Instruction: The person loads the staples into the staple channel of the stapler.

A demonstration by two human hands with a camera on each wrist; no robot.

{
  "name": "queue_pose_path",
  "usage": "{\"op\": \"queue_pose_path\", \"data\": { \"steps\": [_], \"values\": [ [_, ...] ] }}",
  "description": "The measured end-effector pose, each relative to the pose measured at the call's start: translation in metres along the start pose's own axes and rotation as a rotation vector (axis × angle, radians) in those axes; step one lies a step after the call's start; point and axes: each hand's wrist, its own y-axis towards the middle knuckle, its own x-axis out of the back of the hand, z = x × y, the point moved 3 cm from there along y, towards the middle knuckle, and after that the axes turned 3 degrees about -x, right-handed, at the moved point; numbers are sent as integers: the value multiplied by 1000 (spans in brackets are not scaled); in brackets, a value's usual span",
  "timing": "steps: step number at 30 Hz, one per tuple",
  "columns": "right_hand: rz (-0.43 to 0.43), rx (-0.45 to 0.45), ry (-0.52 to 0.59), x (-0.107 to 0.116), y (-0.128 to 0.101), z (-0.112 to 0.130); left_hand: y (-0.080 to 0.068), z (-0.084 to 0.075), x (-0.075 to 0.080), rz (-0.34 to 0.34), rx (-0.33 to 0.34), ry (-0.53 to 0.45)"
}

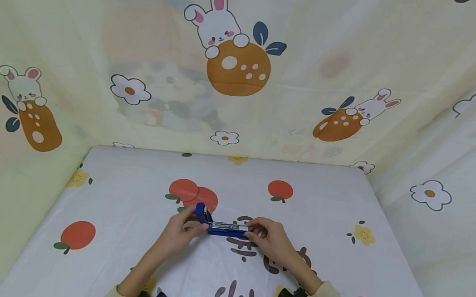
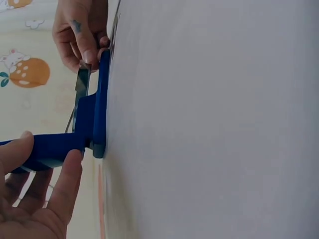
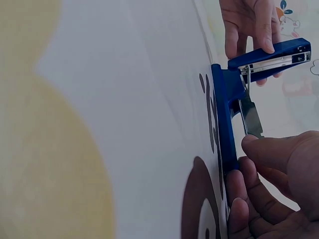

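Holding a blue stapler point(image 1: 222, 226) opened on the printed tablecloth point(image 1: 324, 208), the person works with both hands near the table's front centre. The left hand point(image 1: 179, 232) pinches the raised top arm point(image 2: 47, 148) between thumb and fingers and keeps it swung upright. The right hand point(image 1: 267, 239) curls its fingers over the far end of the base point(image 3: 223, 124), pressing it flat against the cloth.

By judgement, the step in hand is opening the stapler to reach the staple channel; the next move calls for a steady hold on the base while the top arm is kept swung back.

The head view shows the whole layout: stapler lengthwise between the hands, orange fruit prints around it, and the rabbit-print curtain point(image 1: 235, 53) behind. It does not show the hinge clearly. The right wrist view shows the base lying flat, the top arm standing square to it, and a metal strip point(image 3: 250, 112) projecting between them near the right fingertips point(image 3: 254, 144). The left wrist view shows the left thumb and fingers closed on the top arm, with the right hand at the far end.
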Motion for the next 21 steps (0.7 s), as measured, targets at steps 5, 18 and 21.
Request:
{"op": "queue_pose_path", "data": {
  "steps": [5,18,21],
  "values": [
    [-9,4,-10,0,0,0,0,-2,-2,-17,1,24],
    [-17,9,-15,-3,0,-1,1,-5,-8,-18,-51,52],
    [-19,8,-15,-3,0,-1,2,-5,-10,-24,-39,61]
  ]
}}
